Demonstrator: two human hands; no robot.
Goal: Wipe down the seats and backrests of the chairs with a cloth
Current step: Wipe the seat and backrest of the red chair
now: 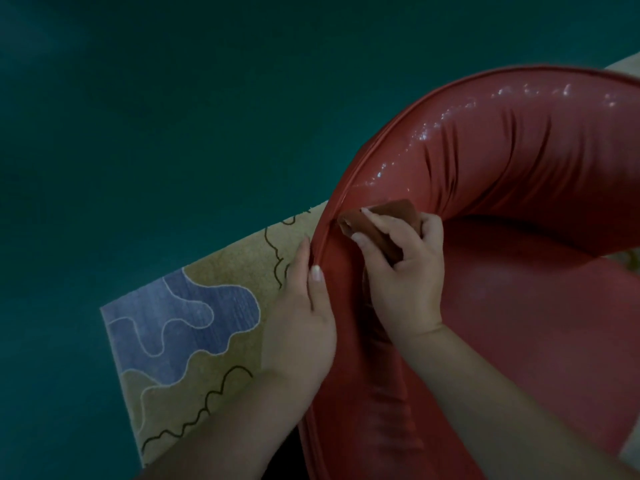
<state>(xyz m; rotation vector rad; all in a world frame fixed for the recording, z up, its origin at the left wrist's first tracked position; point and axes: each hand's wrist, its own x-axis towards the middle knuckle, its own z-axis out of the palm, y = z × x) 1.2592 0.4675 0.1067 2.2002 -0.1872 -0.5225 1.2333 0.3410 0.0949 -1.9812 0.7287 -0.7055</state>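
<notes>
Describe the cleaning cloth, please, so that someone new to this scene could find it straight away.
Start at the big red chair with its curved, shiny backrest. On the left bend of that backrest, the right hand presses a small folded cloth against the upholstery. It is a duller reddish-brown than the glossy chair, with a rolled edge.

The chair (502,202) runs off the right and bottom edges. The left hand (301,317) hides its fingers behind the backrest rim; the right hand (405,271) covers much of the cloth (377,220).
</notes>
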